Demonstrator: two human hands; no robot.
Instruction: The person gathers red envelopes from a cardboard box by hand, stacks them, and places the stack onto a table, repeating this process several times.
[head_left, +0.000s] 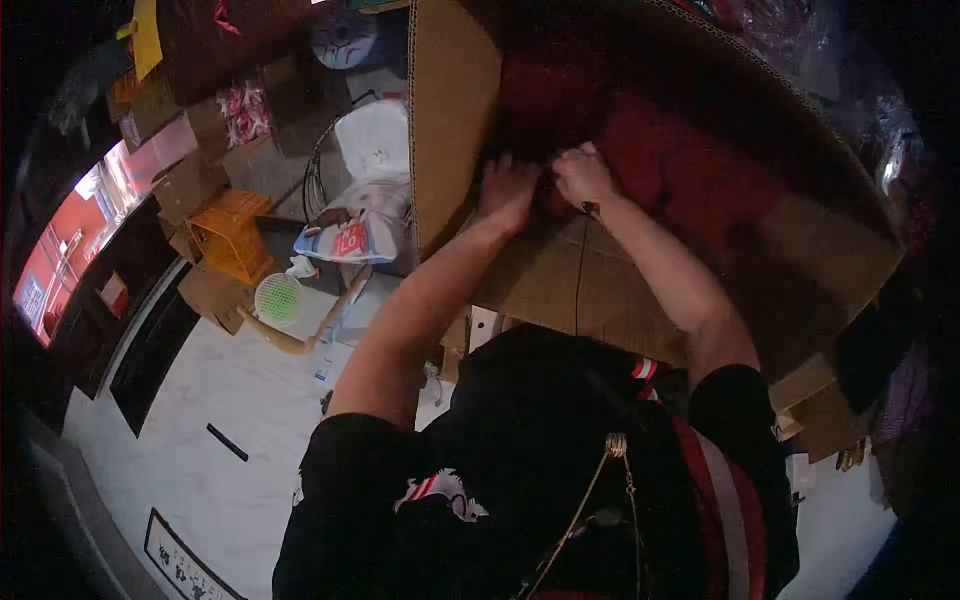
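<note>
Both my arms reach into a large open cardboard box [455,110] with dark red material [650,150] inside. Shadow makes it hard to tell what kind of material that is. My left hand [510,192] is near the box's left inner wall, its fingers spread and resting low in the shade. Beside it, my right hand [583,178] is closed, with the fingers curled against the red material. Whatever lies between those fingers is hidden. A thin dark cord [580,270] runs from my right wrist down toward my body.
Left of the box, a white chair [375,140] carries a printed plastic bag [350,235]. Farther left are an orange crate [232,235], a green mesh basket [278,300] and cardboard boxes [215,290]. A black strip [228,442] lies on the pale floor.
</note>
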